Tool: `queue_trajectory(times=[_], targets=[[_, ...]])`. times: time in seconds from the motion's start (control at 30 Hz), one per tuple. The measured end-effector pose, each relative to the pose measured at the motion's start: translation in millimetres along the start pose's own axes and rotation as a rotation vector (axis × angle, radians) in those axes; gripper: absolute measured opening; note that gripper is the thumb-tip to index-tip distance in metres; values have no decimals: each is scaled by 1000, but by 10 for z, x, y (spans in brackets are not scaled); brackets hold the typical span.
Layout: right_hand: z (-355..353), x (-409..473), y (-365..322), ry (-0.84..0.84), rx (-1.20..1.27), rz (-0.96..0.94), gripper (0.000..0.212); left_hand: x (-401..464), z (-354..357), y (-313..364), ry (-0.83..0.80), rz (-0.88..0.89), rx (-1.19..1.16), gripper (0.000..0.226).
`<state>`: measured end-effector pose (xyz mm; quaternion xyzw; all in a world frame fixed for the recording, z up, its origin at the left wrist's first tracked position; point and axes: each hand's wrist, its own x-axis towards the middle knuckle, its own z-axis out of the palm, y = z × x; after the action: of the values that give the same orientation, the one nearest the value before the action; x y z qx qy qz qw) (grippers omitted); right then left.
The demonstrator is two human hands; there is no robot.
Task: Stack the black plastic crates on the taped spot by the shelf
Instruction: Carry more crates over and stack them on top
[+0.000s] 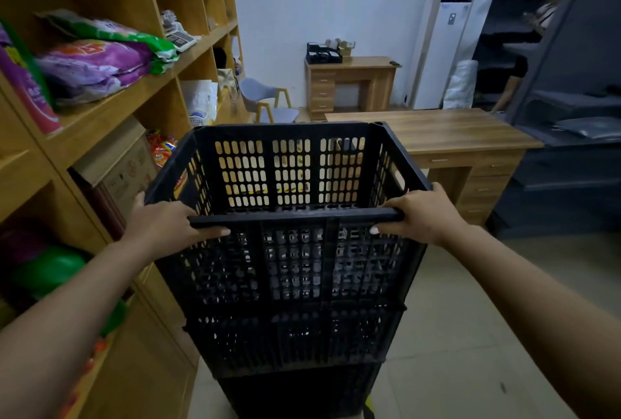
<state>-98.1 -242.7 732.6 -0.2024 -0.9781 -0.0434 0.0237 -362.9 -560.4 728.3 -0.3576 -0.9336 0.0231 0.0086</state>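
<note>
Shelf: on my far left I see the wooden shelf [111,109], with purple and green bags [97,59] lying on one board and a cardboard box [124,163] in the bay below.
Left hand: my left hand [164,227] grips the near left corner of the top crate, thumb laid along the near rim and fingers curled over the corner out of my sight.
Top crate: the black slotted top crate [292,196] sits dead centre, just beside the shelf, its open mouth facing up at me.
Stack: under it I count two lower crates [295,338], all nested in one column on the floor; a sliver of yellow tape [369,404] peeks out at the near right foot of the stack.
Right hand: my right hand [420,217] clamps the near right corner of the same rim, thumb along the near edge, fingers wrapped round the outside.
Desk: right of the crates and farther off stands a wooden desk [453,136] with drawers.
Far wall: a smaller desk [349,82], a grey chair [268,102] and a tall white air conditioner [443,42].
</note>
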Motion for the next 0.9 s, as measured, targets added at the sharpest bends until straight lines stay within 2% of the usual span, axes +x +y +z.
queue_trajectory(times=[0.13,0.17,0.27,0.3,0.43,0.53,0.63,0.7,0.77,0.9], targets=[[-11,-24,-28,-11,3,23,64,15,-21,-19,-23,-9,-31,84],[5,-39,-21,-13,-3,28,66,7,-20,-23,-26,-11,-31,86],[21,-70,-9,-20,1,25,99,-20,-27,-44,-84,8,-33,96],[2,-71,-6,-13,54,35,104,-15,-44,-68,-93,26,-49,98],[-72,-6,38,-1,266,97,106,111,-191,-206,-7,59,-182,109],[-80,120,31,-43,267,231,92,326,-199,-287,-48,-27,-192,114],[-88,313,44,-77,188,325,79,530,-143,-311,-67,-103,-170,97],[-88,442,77,-87,154,340,80,653,-104,-336,-97,-135,-155,90],[-83,558,129,-110,143,361,81,758,-56,-358,-120,-160,-134,93],[-21,721,211,-182,62,371,83,815,-31,-307,-90,-162,-7,93]])
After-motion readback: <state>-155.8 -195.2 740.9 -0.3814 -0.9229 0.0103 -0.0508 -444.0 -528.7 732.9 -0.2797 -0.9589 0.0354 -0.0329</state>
